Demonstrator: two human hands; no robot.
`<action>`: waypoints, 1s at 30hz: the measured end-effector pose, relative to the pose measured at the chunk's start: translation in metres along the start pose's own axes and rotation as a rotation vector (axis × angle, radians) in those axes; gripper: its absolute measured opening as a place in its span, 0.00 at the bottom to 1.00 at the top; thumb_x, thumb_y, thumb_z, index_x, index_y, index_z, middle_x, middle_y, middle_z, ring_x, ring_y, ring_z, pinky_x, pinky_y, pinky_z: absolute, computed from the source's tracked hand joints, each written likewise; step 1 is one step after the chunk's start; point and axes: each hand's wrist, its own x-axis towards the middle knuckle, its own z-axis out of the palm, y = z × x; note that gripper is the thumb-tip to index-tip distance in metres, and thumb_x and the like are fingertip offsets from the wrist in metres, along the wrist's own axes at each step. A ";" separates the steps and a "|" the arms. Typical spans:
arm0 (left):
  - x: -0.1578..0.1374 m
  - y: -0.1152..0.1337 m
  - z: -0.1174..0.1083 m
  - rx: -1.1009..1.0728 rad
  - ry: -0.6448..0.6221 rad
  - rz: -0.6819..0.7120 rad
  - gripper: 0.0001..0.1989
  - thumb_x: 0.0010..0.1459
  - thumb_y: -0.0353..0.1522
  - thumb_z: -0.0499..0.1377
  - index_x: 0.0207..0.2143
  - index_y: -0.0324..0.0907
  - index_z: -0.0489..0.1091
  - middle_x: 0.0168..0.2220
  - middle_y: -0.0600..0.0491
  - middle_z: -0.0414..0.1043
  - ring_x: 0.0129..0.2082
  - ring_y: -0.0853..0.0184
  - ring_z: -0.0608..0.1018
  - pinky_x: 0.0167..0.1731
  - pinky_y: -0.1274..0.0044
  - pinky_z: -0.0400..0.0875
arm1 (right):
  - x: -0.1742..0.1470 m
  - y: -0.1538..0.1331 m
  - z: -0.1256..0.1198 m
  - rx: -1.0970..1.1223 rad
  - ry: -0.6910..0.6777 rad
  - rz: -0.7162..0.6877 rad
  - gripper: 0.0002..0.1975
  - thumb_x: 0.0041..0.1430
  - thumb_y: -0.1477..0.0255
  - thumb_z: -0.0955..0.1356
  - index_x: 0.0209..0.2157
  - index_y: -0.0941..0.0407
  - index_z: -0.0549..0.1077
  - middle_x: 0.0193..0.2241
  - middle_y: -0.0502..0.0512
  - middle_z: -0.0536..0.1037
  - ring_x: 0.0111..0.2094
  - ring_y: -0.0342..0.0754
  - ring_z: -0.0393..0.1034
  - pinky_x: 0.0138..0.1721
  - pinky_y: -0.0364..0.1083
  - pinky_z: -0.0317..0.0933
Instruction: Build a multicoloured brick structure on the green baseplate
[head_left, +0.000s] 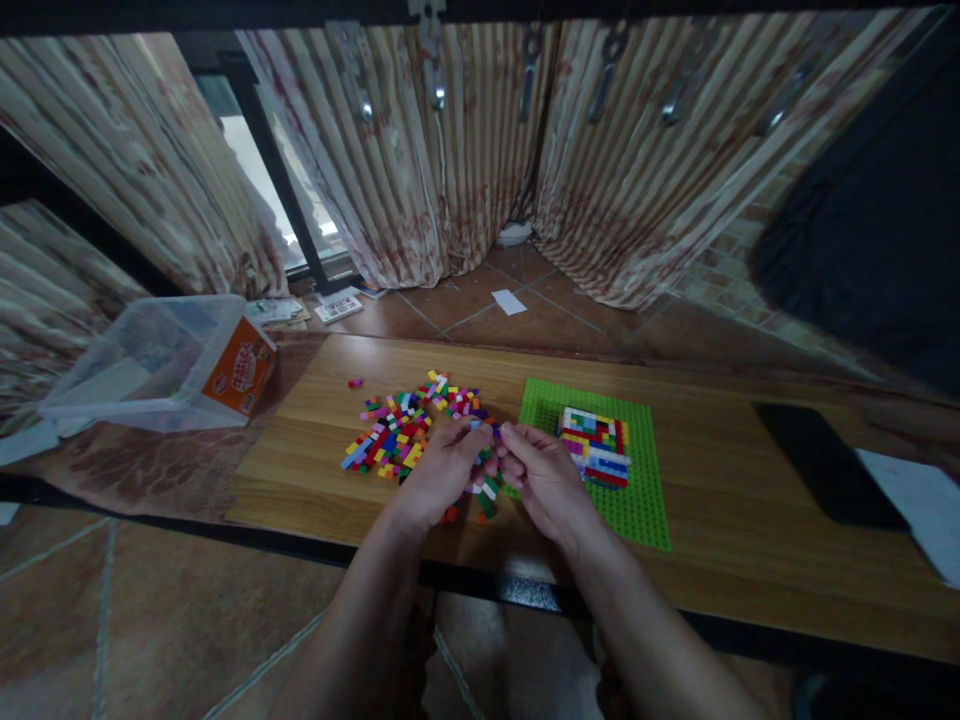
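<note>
Purple brick (pixel 496 431), tiny, is at our fingertips, above the table (pixel 712 470) btwn the loose pile (pixel 414 455) & the green baseplate (pixel 641 515). Our right hand (pixel 541 470) has thumb & index pinched shut, apparently on that brick. Our left hand (pixel 448 465) is curled in close w/ a light-blue brick (pixel 475 425) by the thumb; can't tell if it's gripped, fingers hide too much.

Step in hand, we'd judge: sorting or fitting small pcs btwn both hands. Next move prob. calls for a steady pinch & studs lined up before any pressing.

Count, going outward: 1 purple & 1 light-blue at the fingers; 1 loose pile, mixed colours, too many pcs overlapping to count; 1 baseplate, R of our hands, w/ 1 built block (pixel 596 450), multicolour, on it; 1 stray pinkish-red brick (pixel 355 383) apart from the pile, far L. Farther R on the table: 1 black slab (pixel 829 465), poss. a phone, & 1 paper sheet (pixel 911 500) beside it. Far L: 1 clear plastic box (pixel 135 412), 1 orange label (pixel 240 370) on its end.
</note>
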 end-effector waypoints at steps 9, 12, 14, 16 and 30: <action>0.003 0.000 0.002 -0.089 0.062 -0.060 0.16 0.52 0.43 0.61 0.24 0.38 0.68 0.17 0.58 0.64 0.14 0.77 0.63 0.14 0.84 0.54 | 0.001 0.002 -0.002 -0.015 -0.054 -0.002 0.14 0.47 0.61 0.75 0.25 0.57 0.73 0.18 0.45 0.68 0.19 0.37 0.59 0.19 0.40 0.50; 0.002 0.001 0.002 -0.078 0.067 -0.078 0.16 0.50 0.43 0.62 0.24 0.38 0.69 0.16 0.58 0.65 0.14 0.77 0.64 0.14 0.84 0.55 | 0.002 0.004 -0.002 -0.078 -0.015 -0.020 0.16 0.43 0.60 0.76 0.25 0.57 0.73 0.16 0.43 0.67 0.17 0.37 0.57 0.19 0.40 0.48; 0.002 0.001 0.001 -0.095 0.056 -0.086 0.16 0.49 0.43 0.63 0.24 0.38 0.69 0.17 0.57 0.66 0.14 0.76 0.65 0.14 0.84 0.55 | 0.002 0.003 -0.001 -0.092 -0.010 -0.019 0.17 0.41 0.59 0.77 0.25 0.57 0.73 0.15 0.43 0.66 0.16 0.37 0.56 0.19 0.40 0.48; 0.002 0.000 0.000 -0.133 0.050 -0.092 0.16 0.48 0.42 0.64 0.24 0.38 0.69 0.17 0.57 0.66 0.15 0.76 0.66 0.14 0.84 0.55 | 0.002 0.003 0.000 -0.084 -0.010 -0.016 0.18 0.40 0.58 0.77 0.25 0.57 0.73 0.15 0.42 0.65 0.16 0.37 0.55 0.18 0.41 0.47; 0.016 -0.021 -0.028 0.320 0.167 -0.072 0.16 0.57 0.42 0.54 0.24 0.40 0.68 0.18 0.55 0.67 0.17 0.72 0.68 0.17 0.81 0.59 | 0.012 0.011 -0.009 -0.999 0.074 -0.369 0.08 0.53 0.72 0.67 0.35 0.53 0.78 0.30 0.52 0.79 0.30 0.47 0.71 0.36 0.47 0.62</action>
